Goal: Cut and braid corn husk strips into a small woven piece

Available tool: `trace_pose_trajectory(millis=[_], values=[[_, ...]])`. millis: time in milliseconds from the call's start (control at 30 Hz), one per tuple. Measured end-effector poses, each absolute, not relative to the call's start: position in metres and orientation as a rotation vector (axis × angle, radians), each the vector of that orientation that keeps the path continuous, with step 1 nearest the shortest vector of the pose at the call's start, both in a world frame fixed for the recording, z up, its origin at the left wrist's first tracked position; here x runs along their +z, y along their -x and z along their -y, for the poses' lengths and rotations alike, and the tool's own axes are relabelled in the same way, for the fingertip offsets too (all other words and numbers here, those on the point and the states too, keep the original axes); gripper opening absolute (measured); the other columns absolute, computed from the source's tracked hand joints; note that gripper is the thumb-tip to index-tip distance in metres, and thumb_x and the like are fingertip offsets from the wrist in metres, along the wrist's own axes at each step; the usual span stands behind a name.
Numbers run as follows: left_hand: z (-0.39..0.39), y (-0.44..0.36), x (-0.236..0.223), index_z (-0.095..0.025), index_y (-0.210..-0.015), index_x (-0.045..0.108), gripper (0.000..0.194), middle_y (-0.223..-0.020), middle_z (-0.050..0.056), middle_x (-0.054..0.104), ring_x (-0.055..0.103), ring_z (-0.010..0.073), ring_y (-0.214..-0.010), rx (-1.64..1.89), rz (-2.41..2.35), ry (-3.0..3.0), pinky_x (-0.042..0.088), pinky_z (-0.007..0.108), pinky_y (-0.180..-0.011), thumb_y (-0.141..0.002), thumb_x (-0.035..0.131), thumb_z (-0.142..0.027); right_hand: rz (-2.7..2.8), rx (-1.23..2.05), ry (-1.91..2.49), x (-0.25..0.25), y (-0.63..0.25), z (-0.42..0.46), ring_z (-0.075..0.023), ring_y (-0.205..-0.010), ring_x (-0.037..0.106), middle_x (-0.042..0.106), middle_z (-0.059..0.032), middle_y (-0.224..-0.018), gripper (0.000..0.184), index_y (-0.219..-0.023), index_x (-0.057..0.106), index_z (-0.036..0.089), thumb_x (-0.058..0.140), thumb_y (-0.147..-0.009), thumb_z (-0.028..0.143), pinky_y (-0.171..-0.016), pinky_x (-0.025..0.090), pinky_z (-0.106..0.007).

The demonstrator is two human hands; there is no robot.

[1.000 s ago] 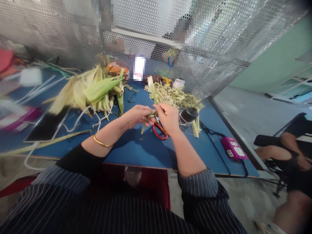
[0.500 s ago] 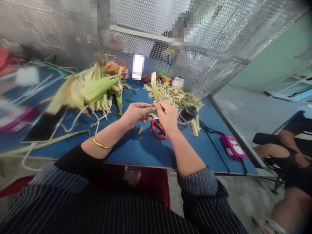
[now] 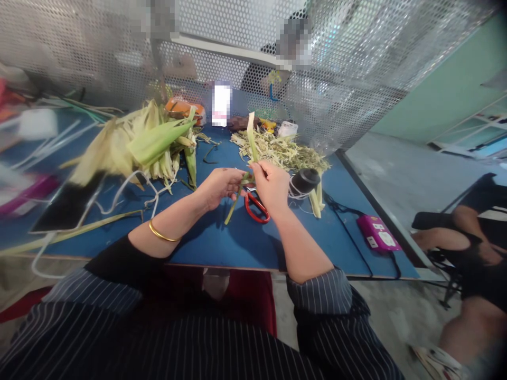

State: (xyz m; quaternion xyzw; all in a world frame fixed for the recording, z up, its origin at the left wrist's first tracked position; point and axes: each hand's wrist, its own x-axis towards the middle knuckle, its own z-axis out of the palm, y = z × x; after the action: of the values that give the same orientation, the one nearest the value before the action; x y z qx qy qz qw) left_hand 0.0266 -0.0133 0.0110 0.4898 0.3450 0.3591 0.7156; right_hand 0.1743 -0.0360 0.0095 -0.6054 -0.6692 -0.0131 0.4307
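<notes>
My right hand [image 3: 272, 186] pinches a pale green corn husk strip [image 3: 251, 136] whose broad upper end stands up above the fingers. My left hand [image 3: 222, 189] faces it, with thumb and fingers curled around the lower part of the husk, which bends between the two hands. A narrow green tail hangs below the left fingertips. Under the hands lie scissors with red handles [image 3: 256, 208], their blades partly hidden. Just right of my right hand is a dark spool [image 3: 304, 182] wound with white thread.
A heap of corn husks [image 3: 160, 142] lies left on the blue table [image 3: 222, 248]. Shredded husk [image 3: 277, 150] is piled behind my hands. A dark tablet-like slab [image 3: 69, 206], white cable and pink power box [image 3: 378, 233] flank the work. Behind rises a perforated screen; a person sits at right.
My left fingers have loosened and drawn slightly away from the right hand, showing more of the bent husk. The tail hangs a little lower. The view has shifted slightly.
</notes>
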Motion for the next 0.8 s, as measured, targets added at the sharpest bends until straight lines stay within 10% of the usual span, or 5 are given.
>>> trace_pose_trajectory(millis=[800], values=[[0.0169,-0.0310,0.0035,-0.015,-0.095,0.073,0.032,-0.085,0.007,0.072,0.055,0.0062,-0.051,0.903,-0.871,-1.271,0.026,0.020,-0.041,-0.067,0.075,-0.031,1.601,0.083,1.534,0.0118,-0.1771,0.0370,-0.0140,-0.061,0.054,0.063,-0.0011,-0.066,0.035,-0.080,0.068,0.021,0.043,-0.091,0.043,-0.060,0.037,-0.027]])
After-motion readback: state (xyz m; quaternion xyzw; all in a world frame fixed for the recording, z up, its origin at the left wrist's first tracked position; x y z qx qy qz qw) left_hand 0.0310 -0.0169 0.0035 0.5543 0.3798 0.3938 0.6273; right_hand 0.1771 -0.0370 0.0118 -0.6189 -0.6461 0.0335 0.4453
